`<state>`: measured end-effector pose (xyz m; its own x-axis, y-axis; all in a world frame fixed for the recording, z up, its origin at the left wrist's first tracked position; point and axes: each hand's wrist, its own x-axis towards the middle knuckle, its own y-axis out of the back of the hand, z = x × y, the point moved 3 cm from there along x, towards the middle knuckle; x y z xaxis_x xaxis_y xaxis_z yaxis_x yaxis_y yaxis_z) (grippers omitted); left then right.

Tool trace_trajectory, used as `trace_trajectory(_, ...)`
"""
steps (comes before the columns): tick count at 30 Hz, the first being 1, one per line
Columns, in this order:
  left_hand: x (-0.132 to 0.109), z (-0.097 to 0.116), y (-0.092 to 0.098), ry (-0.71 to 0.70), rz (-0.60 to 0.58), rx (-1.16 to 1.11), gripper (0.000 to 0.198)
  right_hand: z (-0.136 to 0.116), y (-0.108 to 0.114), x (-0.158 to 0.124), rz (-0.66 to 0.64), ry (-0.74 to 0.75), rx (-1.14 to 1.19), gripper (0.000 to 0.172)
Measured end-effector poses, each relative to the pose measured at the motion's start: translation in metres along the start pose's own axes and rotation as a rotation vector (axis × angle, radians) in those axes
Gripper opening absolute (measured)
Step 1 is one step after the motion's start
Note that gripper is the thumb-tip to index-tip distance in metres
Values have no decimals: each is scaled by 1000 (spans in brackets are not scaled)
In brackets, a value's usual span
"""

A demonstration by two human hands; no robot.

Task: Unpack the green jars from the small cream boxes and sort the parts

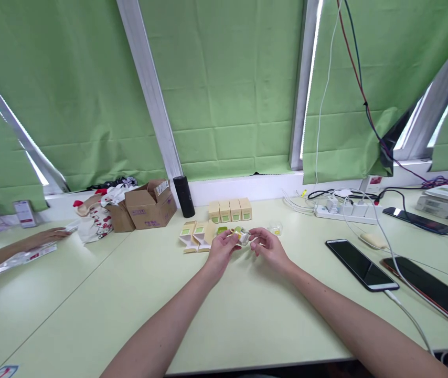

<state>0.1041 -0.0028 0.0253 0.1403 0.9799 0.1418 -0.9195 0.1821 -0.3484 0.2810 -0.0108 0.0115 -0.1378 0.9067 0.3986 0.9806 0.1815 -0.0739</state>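
Observation:
My left hand (221, 253) is closed around a small clear jar (243, 237) with green and yellow parts, held just above the table. The fingers of my right hand (272, 249) are bent and pinch at the jar's right side. Behind my left hand lies a small green piece (222, 229), partly hidden. Two opened cardboard boxes (197, 235) with green labels lie to the left of it. A row of several closed small boxes (230, 210) stands farther back. Beyond my right hand sits another small clear container (275, 228) with something yellow in it.
A black cylinder (183, 196) and a brown carton (151, 206) stand at the back left. Another person's hand (53, 235) rests on the table at far left. Phones (361, 264), cables and a power strip (348, 211) occupy the right side.

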Motion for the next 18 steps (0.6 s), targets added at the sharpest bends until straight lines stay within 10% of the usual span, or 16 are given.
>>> trace_trajectory(18,-4,10,-2,-306,15,417,45,-5,-7,-3,-131,-249,601,34)
